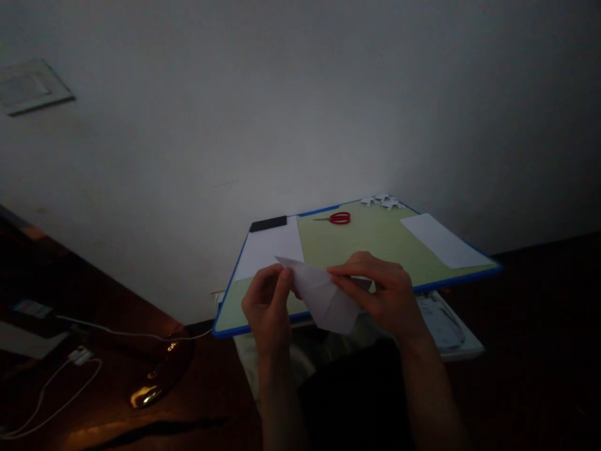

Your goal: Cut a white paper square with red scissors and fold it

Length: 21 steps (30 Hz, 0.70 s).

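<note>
Between my two hands, above the near edge of the green table (370, 241), is a folded sheet of white paper (328, 300) with creases and a pointed upper-left corner. My left hand (270, 304) pinches its left edge between thumb and fingers. At the upper right edge, the thumb and fingertips of my right hand (375, 285) close on the paper. Red-handled scissors (339, 218) lie farther back, touched by neither hand. Small folded white paper pieces (384, 201) are grouped at the far right corner.
White paper (277, 244) lies at the table's left, with a dark flat object (268, 223) on its far edge. Another white sheet (444, 241) lies at the right. A pale wall (300, 113) stands behind. White cables (136, 335) run at the lower left.
</note>
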{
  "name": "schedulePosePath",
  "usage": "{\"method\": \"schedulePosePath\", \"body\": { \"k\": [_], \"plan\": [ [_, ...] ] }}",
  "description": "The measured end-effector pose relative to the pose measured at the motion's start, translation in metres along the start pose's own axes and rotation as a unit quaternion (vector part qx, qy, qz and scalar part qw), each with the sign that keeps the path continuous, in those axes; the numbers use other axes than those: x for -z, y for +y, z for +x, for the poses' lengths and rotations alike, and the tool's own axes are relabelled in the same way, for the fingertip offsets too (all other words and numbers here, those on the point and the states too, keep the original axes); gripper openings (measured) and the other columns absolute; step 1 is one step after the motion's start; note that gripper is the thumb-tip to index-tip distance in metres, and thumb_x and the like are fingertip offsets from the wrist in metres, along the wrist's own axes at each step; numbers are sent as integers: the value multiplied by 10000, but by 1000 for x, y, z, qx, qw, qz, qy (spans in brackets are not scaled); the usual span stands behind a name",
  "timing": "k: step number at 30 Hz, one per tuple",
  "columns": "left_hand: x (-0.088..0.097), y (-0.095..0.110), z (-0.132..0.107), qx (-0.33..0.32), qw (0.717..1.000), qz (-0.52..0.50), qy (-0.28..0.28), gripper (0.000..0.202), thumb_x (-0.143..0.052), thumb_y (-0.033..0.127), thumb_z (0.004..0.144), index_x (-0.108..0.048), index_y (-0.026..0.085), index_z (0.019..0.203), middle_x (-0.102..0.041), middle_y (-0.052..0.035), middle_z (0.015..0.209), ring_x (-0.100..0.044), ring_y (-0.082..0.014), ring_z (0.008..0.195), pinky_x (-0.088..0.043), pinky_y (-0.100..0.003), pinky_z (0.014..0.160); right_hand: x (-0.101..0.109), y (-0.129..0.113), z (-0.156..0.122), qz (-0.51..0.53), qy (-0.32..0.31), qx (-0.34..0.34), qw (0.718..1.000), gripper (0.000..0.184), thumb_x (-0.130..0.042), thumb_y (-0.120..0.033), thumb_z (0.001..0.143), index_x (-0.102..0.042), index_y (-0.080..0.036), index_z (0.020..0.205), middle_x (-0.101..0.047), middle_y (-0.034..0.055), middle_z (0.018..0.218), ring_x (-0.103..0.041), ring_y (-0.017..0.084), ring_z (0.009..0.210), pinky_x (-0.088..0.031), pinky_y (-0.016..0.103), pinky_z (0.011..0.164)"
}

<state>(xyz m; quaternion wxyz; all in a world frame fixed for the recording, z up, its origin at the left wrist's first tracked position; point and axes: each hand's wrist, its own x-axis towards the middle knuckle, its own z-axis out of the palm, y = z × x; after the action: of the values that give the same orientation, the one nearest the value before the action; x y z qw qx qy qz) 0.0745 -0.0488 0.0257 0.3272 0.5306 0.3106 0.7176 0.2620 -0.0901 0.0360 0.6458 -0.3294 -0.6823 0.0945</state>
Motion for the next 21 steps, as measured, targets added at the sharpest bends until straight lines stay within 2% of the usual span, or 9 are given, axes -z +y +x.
{"method": "schedulePosePath", "body": {
  "k": [5, 11, 16, 21],
  "plan": [
    [-3, 2, 0, -3, 998, 65, -5, 243, -764, 401, 932, -732, 176, 847, -657, 19, 668, -605, -118, 587, -501, -209, 547, -2, 2, 0, 4, -2, -1, 1000, 196, -756, -113, 950, -811, -265, 1061, -795, -14, 884, -696, 159, 809, -525, 331, 754],
    [-7, 4, 0, -27, 992, 123, -13, 282, -659, 356, 995, -636, 184, 773, -574, 38, 670, -547, -109, 625, -466, -195, 582, -3, 4, 0, -11, -1, 2, 1000, 205, -763, -109, 945, -812, -269, 1063, -804, -20, 894, -697, 157, 824, -525, 329, 774],
    [-7, 1, -1, -22, 992, 117, -47, 365, -634, 361, 1017, -575, 188, 701, -523, 44, 634, -510, -104, 599, -435, -195, 566, -4, 5, 0, -3, 14, -8, 1000, 215, -763, -112, 944, -813, -280, 1067, -818, -19, 932, -718, 162, 853, -536, 334, 784],
    [-4, -2, -2, 12, 994, 51, -99, 198, -722, 350, 966, -676, 196, 850, -620, 42, 657, -583, -115, 585, -470, -202, 559, -2, 8, 0, -17, 35, -28, 999, 190, -770, -127, 939, -820, -282, 1036, -819, -16, 922, -730, 171, 844, -543, 337, 776]
  ]
}}
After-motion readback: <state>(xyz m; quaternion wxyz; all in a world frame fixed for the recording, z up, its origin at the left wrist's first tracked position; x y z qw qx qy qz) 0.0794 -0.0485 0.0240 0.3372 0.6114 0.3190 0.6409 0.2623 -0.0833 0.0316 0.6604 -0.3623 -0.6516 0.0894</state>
